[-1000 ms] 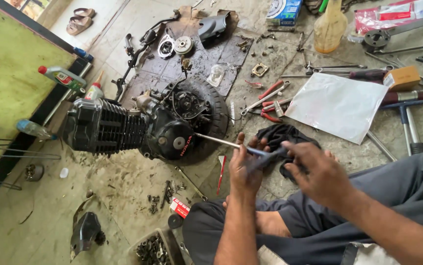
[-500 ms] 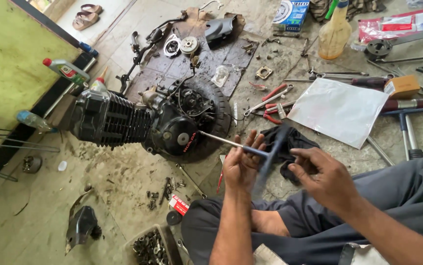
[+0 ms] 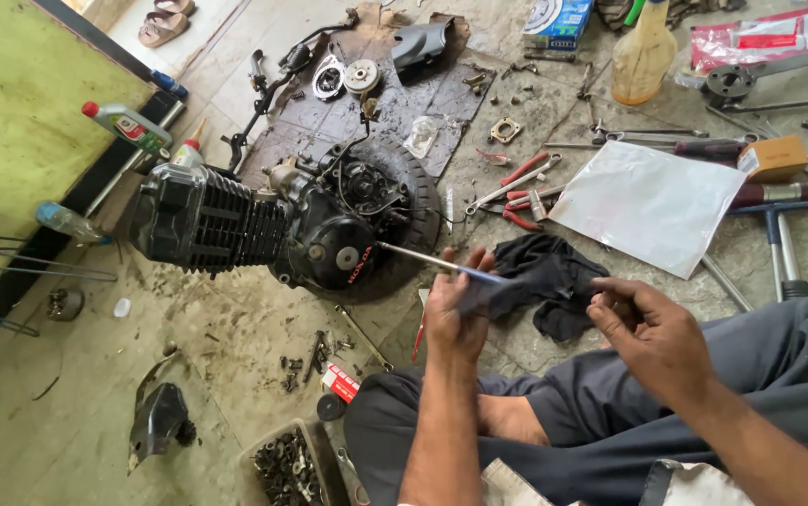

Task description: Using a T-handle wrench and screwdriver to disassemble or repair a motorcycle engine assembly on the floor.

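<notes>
Head view: your left hand (image 3: 456, 314) is wrapped round the handle of a long screwdriver (image 3: 423, 258), tip at the black engine (image 3: 263, 225) w/ side cover facing you. Right hand (image 3: 652, 333) is half-curled, pinching nothing I can see, near the dark rag (image 3: 554, 276). Keep the shaft square to the screw & press in before turning.

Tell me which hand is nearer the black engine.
Left. The left hand grips the screwdriver just right of the black engine; the right hand sits farther right, beyond the black rag.
</notes>
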